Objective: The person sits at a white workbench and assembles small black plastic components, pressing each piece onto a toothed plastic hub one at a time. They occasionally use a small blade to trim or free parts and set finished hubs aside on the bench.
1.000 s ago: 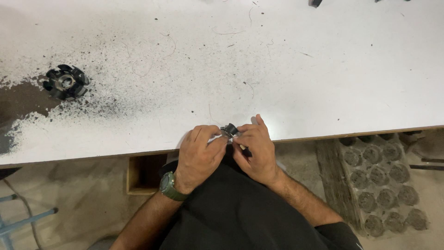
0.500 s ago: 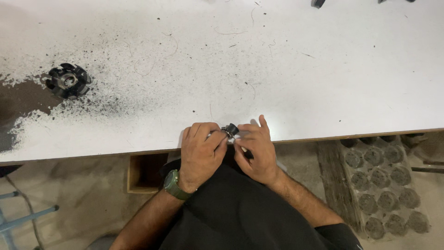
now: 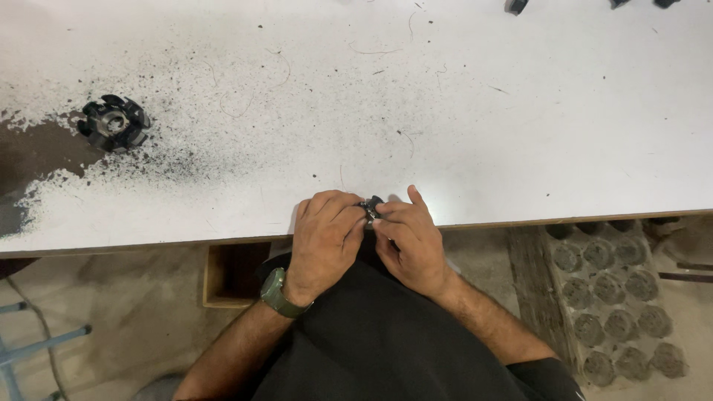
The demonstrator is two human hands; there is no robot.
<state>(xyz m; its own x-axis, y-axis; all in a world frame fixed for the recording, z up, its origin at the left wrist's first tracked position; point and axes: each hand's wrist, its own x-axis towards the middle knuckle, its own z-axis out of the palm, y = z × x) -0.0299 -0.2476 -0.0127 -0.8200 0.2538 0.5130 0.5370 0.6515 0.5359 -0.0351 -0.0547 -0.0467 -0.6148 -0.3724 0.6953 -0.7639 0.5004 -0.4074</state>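
Your left hand point(image 3: 324, 241) and right hand point(image 3: 411, 245) are both pinched on a small dark part point(image 3: 371, 208) at the tabletop point(image 3: 460, 111) edge. Work on it looks unfinished. A black rotor point(image 3: 113, 123) lies well apart, untouched.

There's one view only, from the person's head, looking steeply down from close above. The white desk point(image 3: 445, 111) fills the frame from nine through twelve to three o'clock; its near edge crosses low, with floor showing toward six.
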